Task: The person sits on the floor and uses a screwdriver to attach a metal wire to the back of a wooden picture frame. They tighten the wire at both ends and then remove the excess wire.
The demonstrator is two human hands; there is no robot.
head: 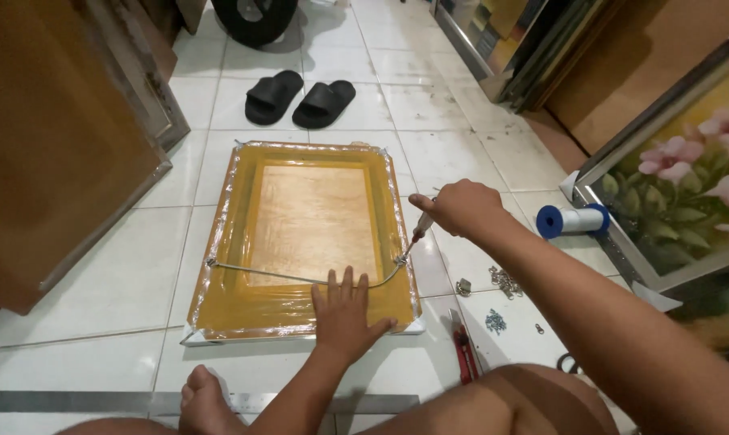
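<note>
Down on the white tiled floor [74,290] lies a plastic-wrapped yellow picture frame [304,242], back side up, with the left hand [344,310] spread flat on its near rail and the right hand [461,208] closed around a screwdriver [419,229] tipped at the wire [300,278] fastening on the frame's right rail. Judging by looks, the frame is stiff, fairly light and slippery in its wrap, best held by its outer rails. Right of the frame lie loose screws [495,321], red pliers [463,354] and a blue spool [572,220]; beyond it, black sandals [300,98].
</note>
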